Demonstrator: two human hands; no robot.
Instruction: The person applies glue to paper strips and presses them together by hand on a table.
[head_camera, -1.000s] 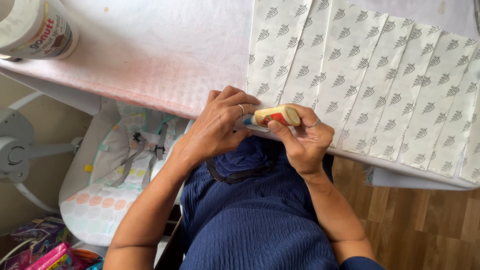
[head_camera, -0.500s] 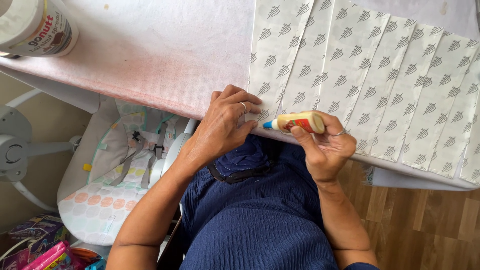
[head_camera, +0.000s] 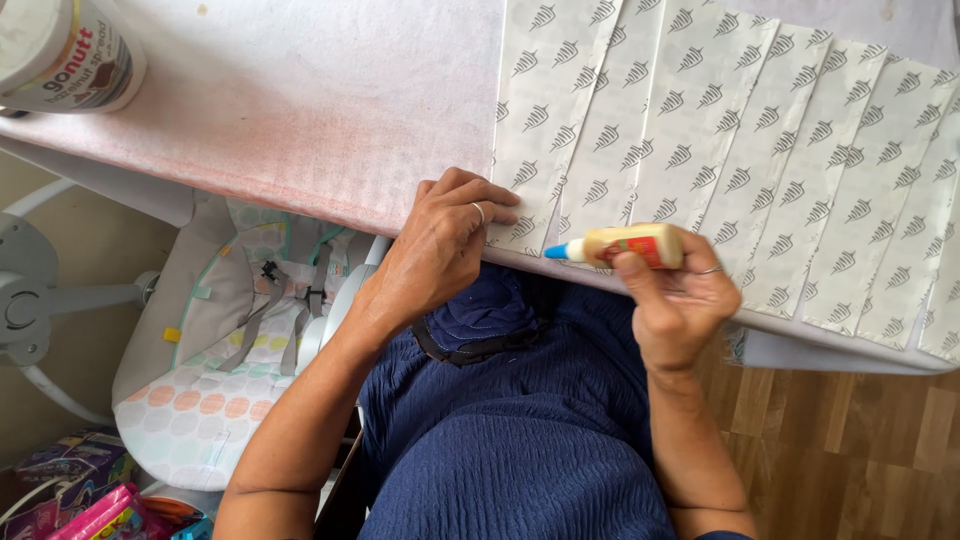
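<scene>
Small glue bottle (head_camera: 628, 245) gripped by right hand (head_camera: 680, 305) at frame centre, blue tip pointed left, left hand (head_camera: 440, 250) fingers pressed flat on patterned paper strips (head_camera: 700, 130), jar (head_camera: 60, 50) seen upper left

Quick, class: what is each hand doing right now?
Left hand: fingers curled, pressing down on a patterned paper strip.
Right hand: closed around a glue bottle.

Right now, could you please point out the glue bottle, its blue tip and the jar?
glue bottle (head_camera: 635, 245), head view, middle of body.
blue tip (head_camera: 556, 252), head view, nozzle end.
jar (head_camera: 60, 50), head view, side wall.
</scene>
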